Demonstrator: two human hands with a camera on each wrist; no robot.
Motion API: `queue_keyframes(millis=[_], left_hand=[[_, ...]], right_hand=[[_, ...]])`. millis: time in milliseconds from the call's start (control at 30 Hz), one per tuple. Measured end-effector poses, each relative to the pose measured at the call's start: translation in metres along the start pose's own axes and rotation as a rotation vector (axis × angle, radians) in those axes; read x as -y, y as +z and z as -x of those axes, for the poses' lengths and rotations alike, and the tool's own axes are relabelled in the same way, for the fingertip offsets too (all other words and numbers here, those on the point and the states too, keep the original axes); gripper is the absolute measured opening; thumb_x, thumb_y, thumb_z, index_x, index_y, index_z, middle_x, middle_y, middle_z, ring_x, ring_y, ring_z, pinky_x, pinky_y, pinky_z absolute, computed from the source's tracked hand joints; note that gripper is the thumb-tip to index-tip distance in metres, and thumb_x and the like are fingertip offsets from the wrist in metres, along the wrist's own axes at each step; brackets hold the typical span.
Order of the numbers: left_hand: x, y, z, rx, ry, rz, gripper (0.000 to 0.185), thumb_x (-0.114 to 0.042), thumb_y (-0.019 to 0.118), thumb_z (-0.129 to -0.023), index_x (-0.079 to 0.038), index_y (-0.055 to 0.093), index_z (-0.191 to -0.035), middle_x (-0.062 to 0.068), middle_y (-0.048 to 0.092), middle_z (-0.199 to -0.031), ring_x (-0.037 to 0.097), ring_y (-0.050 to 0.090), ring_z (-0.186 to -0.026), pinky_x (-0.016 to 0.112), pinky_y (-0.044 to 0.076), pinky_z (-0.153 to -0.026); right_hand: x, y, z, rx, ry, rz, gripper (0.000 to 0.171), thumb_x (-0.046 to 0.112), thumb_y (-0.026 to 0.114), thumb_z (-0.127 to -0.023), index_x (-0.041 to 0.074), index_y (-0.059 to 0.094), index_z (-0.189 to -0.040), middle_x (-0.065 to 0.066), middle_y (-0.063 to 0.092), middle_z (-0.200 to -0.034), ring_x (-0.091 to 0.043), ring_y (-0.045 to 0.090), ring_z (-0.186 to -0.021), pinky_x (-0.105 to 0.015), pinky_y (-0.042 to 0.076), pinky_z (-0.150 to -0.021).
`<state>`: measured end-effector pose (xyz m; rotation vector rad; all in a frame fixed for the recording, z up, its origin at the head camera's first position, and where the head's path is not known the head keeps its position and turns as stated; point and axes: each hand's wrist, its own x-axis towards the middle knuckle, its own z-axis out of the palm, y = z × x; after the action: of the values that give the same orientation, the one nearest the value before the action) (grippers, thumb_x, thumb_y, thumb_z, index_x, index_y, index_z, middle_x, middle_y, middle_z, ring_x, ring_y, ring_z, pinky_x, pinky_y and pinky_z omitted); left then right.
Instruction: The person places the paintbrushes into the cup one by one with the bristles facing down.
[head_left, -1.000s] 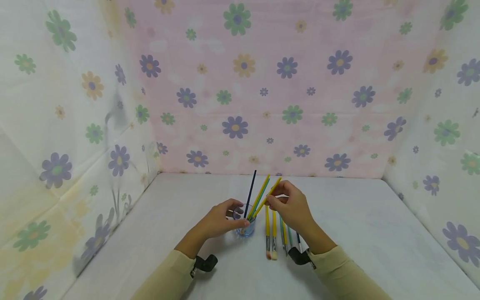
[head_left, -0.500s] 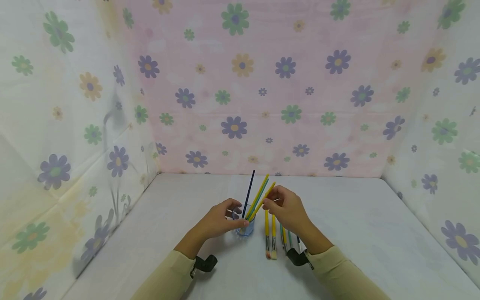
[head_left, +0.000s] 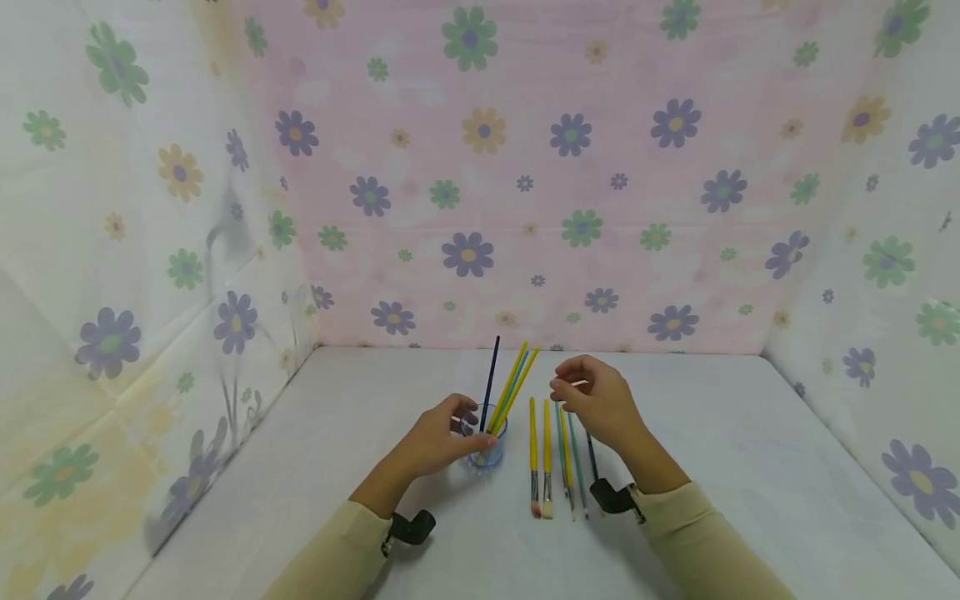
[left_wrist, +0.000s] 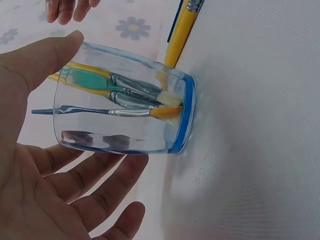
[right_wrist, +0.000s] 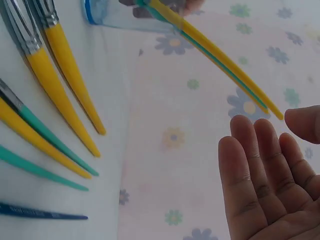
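Paintbrushes (head_left: 521,383) are leaning in a clear glass (head_left: 492,458), centre of the head view: two yellow, one green, one dark blue. Bristles are showing only through the glass wall, left wrist view; the green handle is running partly behind yellow. Left hand (head_left: 433,439) is gripping the glass, thumb one side, fingers curling round the other, blocking part of it from me. Right hand (head_left: 600,408) is hovering just right of the handles, fingers loosely bent, holding nothing; only its fingertips are showing, upper left of the left wrist view. More brushes (head_left: 547,442) are lying in a row, lower centre; the dark blue one (head_left: 592,456) is partly disappearing behind the right wrist's black camera (head_left: 611,497). Row's heads are running off the right wrist view's left side. Flowered cloth (head_left: 517,208) is filling the background.
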<state>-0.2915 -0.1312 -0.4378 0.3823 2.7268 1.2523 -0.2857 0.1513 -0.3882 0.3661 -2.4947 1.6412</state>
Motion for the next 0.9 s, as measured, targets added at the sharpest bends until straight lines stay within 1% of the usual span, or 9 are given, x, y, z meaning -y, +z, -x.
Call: queue_keyframes(millis=[100,167,267,333,467,533,600,733,900], left_hand=[[0.0,-0.001,0.0,-0.011,-0.004,-0.004,0.072,-0.054,0.081,-0.085,-0.016,0.054,-0.139,0.003,0.067,-0.126,0.023,0.063,-0.117,0.051,0.056,-0.097],[-0.001,-0.002,0.001,-0.018,-0.006,-0.004,0.072,-0.054,0.081,-0.085,-0.016,0.053,-0.14,0.004,0.067,-0.127,0.023,0.063,-0.117,0.051,0.056,-0.098],[0.0,-0.001,0.001,-0.024,-0.011,-0.008,0.074,-0.053,0.081,-0.086,-0.015,0.052,-0.142,0.004,0.067,-0.127,0.023,0.063,-0.117,0.051,0.056,-0.097],[0.0,-0.001,0.001,-0.024,-0.013,-0.01,0.075,-0.053,0.08,-0.086,-0.014,0.051,-0.143,0.004,0.066,-0.128,0.023,0.063,-0.118,0.051,0.056,-0.097],[0.0,-0.001,0.001,-0.02,-0.019,-0.014,0.078,-0.053,0.08,-0.086,-0.014,0.049,-0.146,0.004,0.066,-0.129,0.024,0.062,-0.12,0.053,0.055,-0.098],[0.0,-0.001,0.001,-0.018,-0.021,-0.016,0.078,-0.053,0.08,-0.086,-0.014,0.049,-0.147,0.004,0.066,-0.129,0.025,0.062,-0.121,0.053,0.055,-0.098],[-0.001,-0.001,0.001,-0.017,-0.023,-0.019,0.078,-0.054,0.08,-0.086,-0.015,0.05,-0.147,0.004,0.066,-0.129,0.025,0.062,-0.121,0.054,0.056,-0.098],[-0.001,-0.001,0.0,-0.014,-0.026,-0.022,0.074,-0.054,0.08,-0.086,-0.017,0.053,-0.145,0.005,0.066,-0.129,0.026,0.062,-0.122,0.054,0.055,-0.098],[0.001,0.0,0.0,-0.019,-0.025,-0.019,0.071,-0.052,0.081,-0.086,-0.019,0.055,-0.143,0.005,0.066,-0.128,0.026,0.062,-0.122,0.053,0.055,-0.098]], right_hand=[[-0.001,-0.011,-0.003,-0.02,0.005,0.022,0.024,0.027,0.068,-0.101,0.013,0.064,-0.12,-0.013,0.072,-0.112,-0.024,0.075,-0.098,-0.034,0.063,-0.08],[-0.003,-0.019,-0.004,-0.035,-0.001,0.043,0.026,0.028,0.067,-0.101,0.012,0.064,-0.121,-0.013,0.072,-0.113,-0.023,0.075,-0.098,-0.033,0.063,-0.08],[-0.004,-0.028,-0.005,-0.06,0.001,0.06,0.027,0.027,0.067,-0.101,0.011,0.064,-0.122,-0.013,0.073,-0.114,-0.025,0.075,-0.099,-0.034,0.062,-0.081],[-0.005,-0.033,-0.005,-0.075,0.007,0.095,0.027,0.028,0.067,-0.101,0.011,0.064,-0.122,-0.011,0.073,-0.114,-0.025,0.075,-0.099,-0.036,0.061,-0.081],[-0.006,-0.04,-0.005,-0.1,0.037,0.207,0.027,0.03,0.067,-0.1,0.014,0.065,-0.121,-0.007,0.073,-0.115,-0.026,0.073,-0.104,-0.038,0.059,-0.078],[-0.007,-0.042,-0.005,-0.1,0.053,0.261,0.028,0.031,0.067,-0.1,0.013,0.066,-0.121,-0.008,0.072,-0.118,-0.029,0.071,-0.108,-0.04,0.059,-0.079],[-0.01,-0.044,-0.005,-0.09,0.075,0.305,0.029,0.031,0.067,-0.1,0.012,0.065,-0.121,-0.01,0.071,-0.121,-0.032,0.07,-0.111,-0.043,0.06,-0.081],[-0.021,-0.05,-0.008,-0.06,0.138,0.364,0.031,0.031,0.068,-0.099,0.009,0.066,-0.12,-0.013,0.071,-0.122,-0.035,0.067,-0.112,-0.046,0.059,-0.083],[-0.044,-0.058,-0.011,-0.01,0.264,0.439,0.038,0.031,0.071,-0.095,0.003,0.067,-0.121,-0.018,0.069,-0.121,-0.032,0.065,-0.105,-0.044,0.058,-0.082]])
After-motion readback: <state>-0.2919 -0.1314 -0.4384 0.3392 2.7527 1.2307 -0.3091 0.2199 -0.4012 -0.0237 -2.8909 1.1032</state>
